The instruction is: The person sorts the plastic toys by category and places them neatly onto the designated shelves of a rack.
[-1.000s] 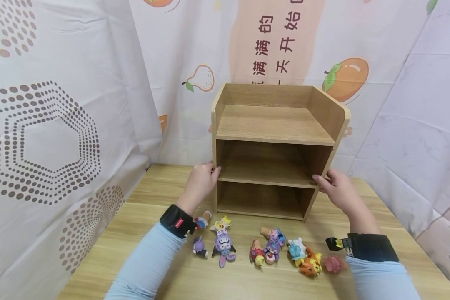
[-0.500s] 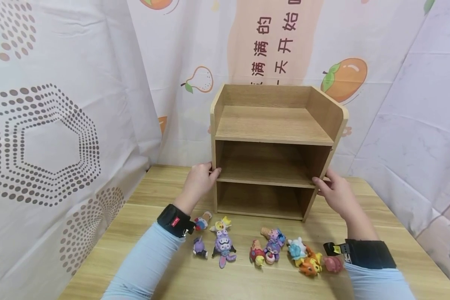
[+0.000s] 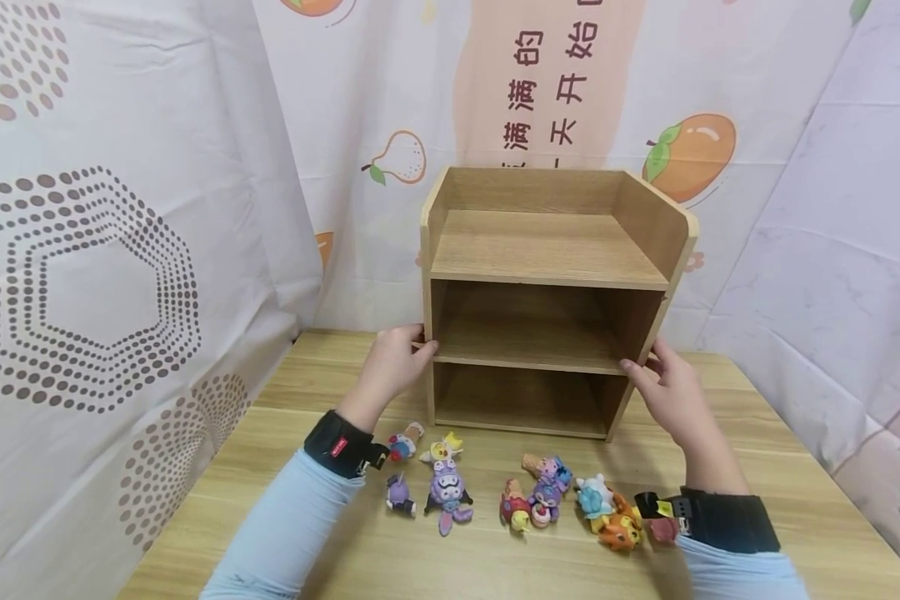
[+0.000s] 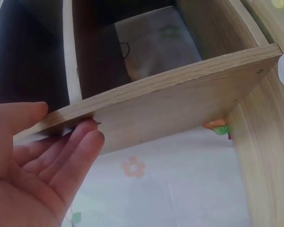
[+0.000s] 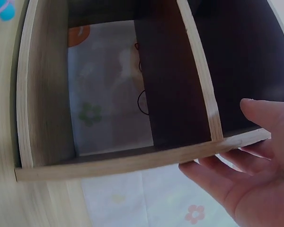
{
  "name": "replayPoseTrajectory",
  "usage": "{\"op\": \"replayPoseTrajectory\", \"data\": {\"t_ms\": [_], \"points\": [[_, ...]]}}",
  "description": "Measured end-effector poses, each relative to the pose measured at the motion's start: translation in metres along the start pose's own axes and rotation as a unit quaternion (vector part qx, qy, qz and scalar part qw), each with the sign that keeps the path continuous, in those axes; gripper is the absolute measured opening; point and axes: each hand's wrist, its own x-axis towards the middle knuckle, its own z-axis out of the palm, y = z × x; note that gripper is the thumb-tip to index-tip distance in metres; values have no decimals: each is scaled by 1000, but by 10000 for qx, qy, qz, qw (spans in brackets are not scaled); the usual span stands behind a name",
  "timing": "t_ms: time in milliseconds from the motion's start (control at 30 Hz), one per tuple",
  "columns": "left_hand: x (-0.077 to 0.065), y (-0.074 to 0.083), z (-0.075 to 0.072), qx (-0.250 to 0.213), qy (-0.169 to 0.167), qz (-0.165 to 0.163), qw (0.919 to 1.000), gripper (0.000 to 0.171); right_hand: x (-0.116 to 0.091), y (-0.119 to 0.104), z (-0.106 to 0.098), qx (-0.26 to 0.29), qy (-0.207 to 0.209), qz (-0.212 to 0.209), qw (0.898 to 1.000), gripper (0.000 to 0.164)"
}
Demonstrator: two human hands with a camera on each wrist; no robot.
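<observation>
A light wooden shelf unit point(image 3: 547, 282), with an open top tray and two compartments below, stands upright on the table. My left hand point(image 3: 392, 364) holds its left side panel at the height of the middle board, thumb at the front edge, fingers against the outer face. In the left wrist view that panel point(image 4: 180, 87) runs between thumb and fingers. On the opposite side my right hand point(image 3: 675, 393) straddles the right panel, thumb inside the front edge and fingers outside. The right wrist view shows these fingers point(image 5: 213, 179) touching the panel's outer face.
Small toy figures lie before the shelf: a purple rabbit-eared one point(image 3: 446, 492) and others on the left, a purple-and-red cluster point(image 3: 546, 492) mid-table, an orange figure point(image 3: 621, 531) near my right wrist. A printed curtain point(image 3: 375, 100) hangs behind the wooden table point(image 3: 270, 467).
Both forearms have drawn slightly left, and the right wrist strap now covers part of the pink toy. Both thumbs have shifted slightly at the panel edges. The shelf and toys look unmoved.
</observation>
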Motion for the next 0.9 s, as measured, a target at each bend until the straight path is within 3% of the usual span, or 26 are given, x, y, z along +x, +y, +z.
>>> {"op": "replayPoseTrajectory", "data": {"t_ms": [367, 667, 900], "points": [[-9, -5, -7, -518, -252, -72, 9983, 37, -7, 1, 0, 584, 257, 151, 9978, 60], [-16, -9, -9, -744, -367, 8, 9965, 41, -10, 9, -3, 1292, 364, -63, 9909, 52], [-26, -17, -12, -1069, -481, 82, 9931, 43, -11, 10, -5, 1234, 269, 8, 9920, 52]]}}
